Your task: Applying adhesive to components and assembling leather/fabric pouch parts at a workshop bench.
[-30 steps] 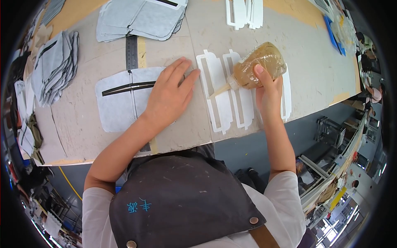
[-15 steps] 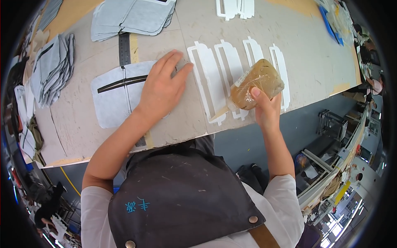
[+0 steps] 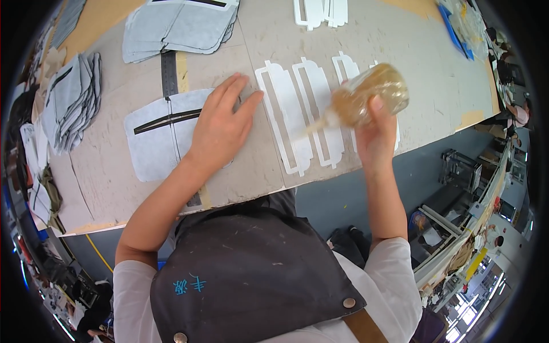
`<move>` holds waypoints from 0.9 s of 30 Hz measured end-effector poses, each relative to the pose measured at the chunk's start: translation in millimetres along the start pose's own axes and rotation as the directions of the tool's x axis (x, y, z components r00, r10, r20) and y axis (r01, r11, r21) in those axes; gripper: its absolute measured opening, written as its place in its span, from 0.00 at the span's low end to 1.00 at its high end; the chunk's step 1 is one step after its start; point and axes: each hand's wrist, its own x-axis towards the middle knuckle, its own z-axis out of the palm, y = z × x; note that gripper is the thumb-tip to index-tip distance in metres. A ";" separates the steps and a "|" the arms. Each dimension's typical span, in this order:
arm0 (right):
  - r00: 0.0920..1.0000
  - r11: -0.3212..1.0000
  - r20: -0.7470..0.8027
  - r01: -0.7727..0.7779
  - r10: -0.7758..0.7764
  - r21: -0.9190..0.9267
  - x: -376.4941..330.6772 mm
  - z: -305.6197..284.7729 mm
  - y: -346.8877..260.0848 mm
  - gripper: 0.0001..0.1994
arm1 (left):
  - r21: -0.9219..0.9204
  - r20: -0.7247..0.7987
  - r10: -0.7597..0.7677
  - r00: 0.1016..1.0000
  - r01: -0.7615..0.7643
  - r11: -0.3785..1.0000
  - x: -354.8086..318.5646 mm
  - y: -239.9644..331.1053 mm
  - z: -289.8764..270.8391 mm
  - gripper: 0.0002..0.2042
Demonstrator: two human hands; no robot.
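My right hand [image 3: 376,134] grips a squeeze bottle of amber glue [image 3: 369,94], its pale nozzle slanting down to the left over the white slotted pieces. Those pieces, among them the leftmost white slotted piece [image 3: 287,97] and the white slotted piece beside it [image 3: 318,91], lie side by side on the table. The bottle and my right hand hide parts of the ones farther right. My left hand [image 3: 220,126] lies with fingers stretched out across the right part of a grey fabric panel [image 3: 150,157] that has a black-edged slit; its fingertips come close to the leftmost piece.
A dark ruler [image 3: 169,74] runs beneath the panel. Stacks of grey panels sit at the far left [image 3: 183,26] and left edge [image 3: 71,103]. More white pieces [image 3: 313,14] lie at the back, and a blue item with clear plastic [image 3: 456,33] at the back right.
My right hand has lifted the glue bottle slightly up and to the right, its nozzle moving off the lower end of the leftmost white piece. My left hand stays nearly in place.
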 end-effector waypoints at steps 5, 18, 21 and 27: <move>0.976 0.967 0.073 0.215 -0.207 -0.136 54.7 8.9 -2.6 0.22 | -0.008 0.004 -0.017 1.000 0.017 1.000 -1.6 0.7 2.1 0.16; 0.968 0.923 0.140 0.241 -0.207 -0.300 74.9 6.8 4.2 0.19 | -0.019 0.007 -0.015 1.000 0.015 1.000 0.4 2.8 -0.8 0.16; 0.979 0.932 0.114 0.196 -0.169 -0.304 62.4 -1.9 3.4 0.20 | -0.030 0.012 -0.018 1.000 0.018 0.999 0.2 2.1 -0.6 0.16; 0.996 0.944 0.044 0.086 -0.076 -0.319 31.0 -17.5 -2.2 0.23 | -0.017 0.004 0.001 1.000 -0.001 1.000 0.1 1.0 -0.2 0.17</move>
